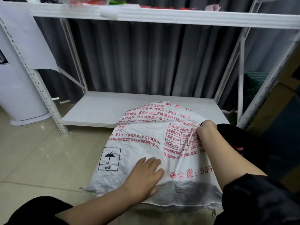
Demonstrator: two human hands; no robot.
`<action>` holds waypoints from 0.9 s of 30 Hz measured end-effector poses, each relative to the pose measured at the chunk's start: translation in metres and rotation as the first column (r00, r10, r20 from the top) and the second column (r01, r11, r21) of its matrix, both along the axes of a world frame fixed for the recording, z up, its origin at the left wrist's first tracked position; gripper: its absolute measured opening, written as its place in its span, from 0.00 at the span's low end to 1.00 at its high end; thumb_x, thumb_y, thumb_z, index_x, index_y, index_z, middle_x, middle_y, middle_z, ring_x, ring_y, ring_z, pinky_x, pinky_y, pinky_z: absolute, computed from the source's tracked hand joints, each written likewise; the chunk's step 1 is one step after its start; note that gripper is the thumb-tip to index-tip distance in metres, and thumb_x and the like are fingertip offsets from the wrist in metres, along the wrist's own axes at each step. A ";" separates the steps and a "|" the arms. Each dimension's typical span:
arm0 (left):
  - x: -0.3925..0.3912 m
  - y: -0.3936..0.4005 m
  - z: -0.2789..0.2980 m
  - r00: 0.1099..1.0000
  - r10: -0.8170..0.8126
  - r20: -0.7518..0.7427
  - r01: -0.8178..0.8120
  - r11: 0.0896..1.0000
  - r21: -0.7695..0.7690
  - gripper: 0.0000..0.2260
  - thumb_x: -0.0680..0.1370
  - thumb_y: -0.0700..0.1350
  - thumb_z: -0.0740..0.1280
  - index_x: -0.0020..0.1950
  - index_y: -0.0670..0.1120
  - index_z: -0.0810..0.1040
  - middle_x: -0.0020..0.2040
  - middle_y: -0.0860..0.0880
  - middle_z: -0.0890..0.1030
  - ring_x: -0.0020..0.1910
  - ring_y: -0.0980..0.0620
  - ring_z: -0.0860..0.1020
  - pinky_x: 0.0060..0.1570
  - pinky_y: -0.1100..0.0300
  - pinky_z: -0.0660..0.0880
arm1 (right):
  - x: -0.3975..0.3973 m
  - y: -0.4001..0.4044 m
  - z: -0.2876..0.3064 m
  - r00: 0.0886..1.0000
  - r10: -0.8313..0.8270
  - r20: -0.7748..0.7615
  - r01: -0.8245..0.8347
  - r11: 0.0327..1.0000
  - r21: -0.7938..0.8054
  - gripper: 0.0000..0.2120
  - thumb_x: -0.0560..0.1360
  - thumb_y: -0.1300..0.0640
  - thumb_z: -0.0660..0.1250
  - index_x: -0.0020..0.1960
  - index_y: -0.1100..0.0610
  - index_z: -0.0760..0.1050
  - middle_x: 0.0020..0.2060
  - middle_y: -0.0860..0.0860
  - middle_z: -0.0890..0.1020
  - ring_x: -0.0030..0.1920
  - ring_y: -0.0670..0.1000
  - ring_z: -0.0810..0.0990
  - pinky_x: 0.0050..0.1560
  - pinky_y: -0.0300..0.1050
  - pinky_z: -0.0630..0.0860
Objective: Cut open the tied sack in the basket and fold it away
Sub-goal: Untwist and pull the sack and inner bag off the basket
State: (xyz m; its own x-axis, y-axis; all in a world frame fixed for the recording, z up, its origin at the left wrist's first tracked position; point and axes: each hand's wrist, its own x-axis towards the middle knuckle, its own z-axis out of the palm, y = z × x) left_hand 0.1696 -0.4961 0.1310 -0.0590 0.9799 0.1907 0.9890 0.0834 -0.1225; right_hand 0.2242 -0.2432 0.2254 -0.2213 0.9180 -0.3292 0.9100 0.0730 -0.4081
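Note:
A large white woven sack (pixel 146 143) with red print and a black umbrella mark lies on the tiled floor, its far end leaning onto the low shelf board (pixel 97 109). My left hand (pixel 146 174) rests flat on the sack's near part, fingers straight. My right hand (pixel 206 129) grips a bunched fold of the sack at its right edge, fingers curled into the fabric.
A white metal rack (pixel 162 18) stands in front of me with a grey curtain (pixel 146 59) behind it. A white cylinder unit (pixel 19 101) stands at the left. Cardboard boxes (pixel 285 95) and dark cloth sit at the right. Beige floor tiles (pixel 40 156) spread to the left.

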 end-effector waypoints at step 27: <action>-0.069 0.127 0.189 0.864 0.301 0.404 -0.440 0.841 0.315 0.08 0.81 0.49 0.54 0.45 0.50 0.68 0.45 0.44 0.81 0.44 0.39 0.76 0.38 0.54 0.67 | 0.052 -0.026 -0.002 0.581 0.777 0.244 -0.518 0.122 0.847 0.28 0.64 0.37 0.69 0.57 0.53 0.75 0.60 0.50 0.76 0.61 0.51 0.72 0.57 0.48 0.65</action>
